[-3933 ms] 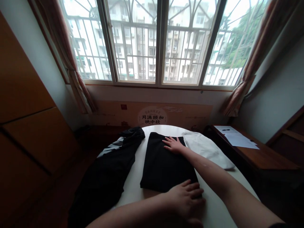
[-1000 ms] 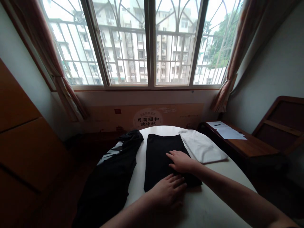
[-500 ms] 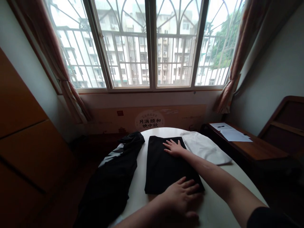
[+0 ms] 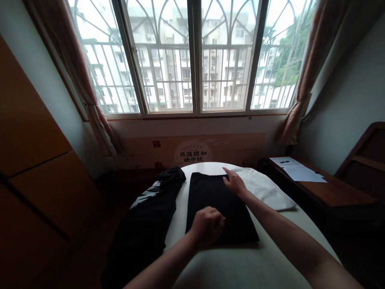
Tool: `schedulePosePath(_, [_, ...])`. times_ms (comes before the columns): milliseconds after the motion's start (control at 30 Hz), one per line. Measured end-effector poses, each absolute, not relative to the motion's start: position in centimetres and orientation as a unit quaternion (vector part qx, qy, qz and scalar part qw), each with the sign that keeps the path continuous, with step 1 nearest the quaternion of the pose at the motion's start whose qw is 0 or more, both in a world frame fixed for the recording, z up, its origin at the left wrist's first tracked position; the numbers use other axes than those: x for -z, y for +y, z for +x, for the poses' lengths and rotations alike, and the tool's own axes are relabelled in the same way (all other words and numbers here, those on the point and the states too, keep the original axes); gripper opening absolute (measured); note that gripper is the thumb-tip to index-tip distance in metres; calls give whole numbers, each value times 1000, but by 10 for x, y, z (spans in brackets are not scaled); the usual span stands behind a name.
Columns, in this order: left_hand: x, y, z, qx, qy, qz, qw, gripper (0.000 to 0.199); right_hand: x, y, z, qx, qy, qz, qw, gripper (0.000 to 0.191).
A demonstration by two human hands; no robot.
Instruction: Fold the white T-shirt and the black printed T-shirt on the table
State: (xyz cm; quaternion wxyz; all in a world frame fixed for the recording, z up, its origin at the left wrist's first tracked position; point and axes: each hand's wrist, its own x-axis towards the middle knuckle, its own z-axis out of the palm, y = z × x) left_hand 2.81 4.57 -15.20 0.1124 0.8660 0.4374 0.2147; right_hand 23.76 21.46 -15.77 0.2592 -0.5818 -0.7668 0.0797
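A black garment [image 4: 230,220], folded into a flat rectangle, lies on the round white table [image 4: 240,265]. My left hand [image 4: 208,225] is closed in a loose fist over its near left part, and no cloth shows between the fingers. Whether the fist touches the fabric I cannot tell. At the far right corner of the garment is my right hand [image 4: 236,184], its index finger stretched out and its other fingers partly bent. Nothing shows in its grasp. That hand covers part of the corner and of the white folded cloth [image 4: 264,188] beside it.
On the left, a rumpled black garment with white patches [image 4: 144,228] hangs over the table's edge. Papers [image 4: 303,174] rest on a wooden side table [image 4: 339,188] to the right. A barred window [image 4: 195,60] and curtains stand behind.
My left hand has gone from spread fingers at the near edge to a fist farther left over the black garment. My right hand has lifted off its flat rest and shifted toward the far right corner.
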Motion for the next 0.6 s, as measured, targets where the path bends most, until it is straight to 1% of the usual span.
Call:
schedulePosePath(33, [147, 54, 16, -229, 486, 839, 84, 38, 156, 209, 251, -94, -738, -612, 268, 62])
schedulePosePath(67, [145, 64, 4, -228, 531, 815, 48, 38, 156, 203, 264, -119, -713, -642, 257, 61])
schedulePosePath(133, [149, 80, -17, -186, 599, 778, -5, 55, 156, 195, 285, -176, -679, -680, 213, 56])
schedulePosePath(200, [161, 91, -29, -132, 643, 754, -9, 68, 158, 190, 296, -225, -665, -690, 177, 55])
schedulePosePath(233, [167, 94, -33, -114, 657, 745, -1, 69, 160, 188, 297, -247, -659, -692, 163, 56])
schedulePosePath(300, [175, 101, -34, -107, 685, 720, 27, 69, 165, 189, 295, -288, -642, -697, 139, 60])
schedulePosePath(367, [174, 112, -33, -128, 719, 680, 63, 68, 170, 193, 289, -313, -629, -700, 130, 58])
schedulePosePath(433, [168, 129, -33, -145, 749, 638, 104, 62, 174, 199, 283, -322, -622, -701, 136, 53])
schedulePosePath(533, [156, 165, -35, -149, 770, 600, 154, 46, 178, 208, 277, -322, -619, -697, 165, 41])
schedulePosePath(600, [152, 189, -36, -154, 779, 576, 192, 39, 179, 211, 274, -327, -618, -690, 188, 35])
